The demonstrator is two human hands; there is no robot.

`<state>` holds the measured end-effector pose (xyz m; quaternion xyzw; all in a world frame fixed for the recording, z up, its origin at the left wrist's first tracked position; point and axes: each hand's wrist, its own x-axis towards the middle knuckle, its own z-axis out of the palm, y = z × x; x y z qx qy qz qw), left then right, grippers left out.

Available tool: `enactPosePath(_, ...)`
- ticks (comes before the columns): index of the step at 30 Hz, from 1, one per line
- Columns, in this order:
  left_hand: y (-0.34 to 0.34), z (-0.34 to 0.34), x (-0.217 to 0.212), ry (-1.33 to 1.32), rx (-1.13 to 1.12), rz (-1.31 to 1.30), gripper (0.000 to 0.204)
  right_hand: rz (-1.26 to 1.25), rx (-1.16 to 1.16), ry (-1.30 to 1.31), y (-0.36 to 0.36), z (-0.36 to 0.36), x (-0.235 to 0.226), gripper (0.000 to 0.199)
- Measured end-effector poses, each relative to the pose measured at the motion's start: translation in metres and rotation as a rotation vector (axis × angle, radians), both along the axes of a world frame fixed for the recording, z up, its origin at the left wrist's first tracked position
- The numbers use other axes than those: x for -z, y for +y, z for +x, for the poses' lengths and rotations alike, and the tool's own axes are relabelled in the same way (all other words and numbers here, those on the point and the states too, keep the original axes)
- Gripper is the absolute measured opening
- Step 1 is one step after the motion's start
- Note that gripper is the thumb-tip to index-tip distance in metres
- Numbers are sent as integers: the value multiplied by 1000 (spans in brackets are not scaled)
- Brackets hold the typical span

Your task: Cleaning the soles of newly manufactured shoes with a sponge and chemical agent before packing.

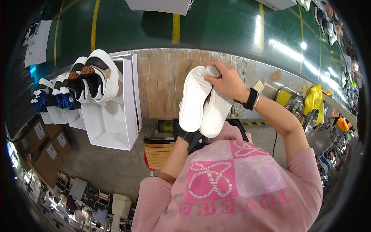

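Observation:
A pair of white sneakers is held soles up in front of my body, toes pointing away. The left sneaker [191,99] and the right sneaker [217,112] lie side by side, touching, with textured white soles. My left hand is behind their near ends, supporting them; its fingers are hidden, and a black wrap [192,140] shows at the wrist. My right hand [228,80], wearing a dark wristband, is closed round a short pale grey cylinder [212,71] at the far end of the soles. I cannot tell whether the cylinder touches the sole.
An open white shoebox [110,127] stands to the left, with black-and-white sneakers [101,75] across its far end. More boxes with blue-lined shoes [63,94] follow further left. A film-covered bench [158,83] meets the green conveyor [216,29]. A yellow bag [313,101] is at right.

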<state>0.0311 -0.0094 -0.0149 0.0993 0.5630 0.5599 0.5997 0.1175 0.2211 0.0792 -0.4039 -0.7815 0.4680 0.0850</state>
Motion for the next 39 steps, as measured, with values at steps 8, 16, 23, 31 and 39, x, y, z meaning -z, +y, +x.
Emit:
enactPosePath(8,-4,1,3,-31,115,76,44,-68,-334,191,-61,14,-51,42)
enactPosePath(16,-43,-1,2,-123,-2,97,44,41,-703,432,-83,-34,-65,45)
enactPosePath(23,-34,-1,14,-224,-100,125,45,94,-415,167,-32,-47,-16,43)
enactPosePath(31,-37,5,17,-336,-198,174,45,-65,-596,309,-58,-33,-61,44)
enactPosePath(39,-24,8,38,-460,-281,186,46,104,-754,345,-73,49,-77,54)
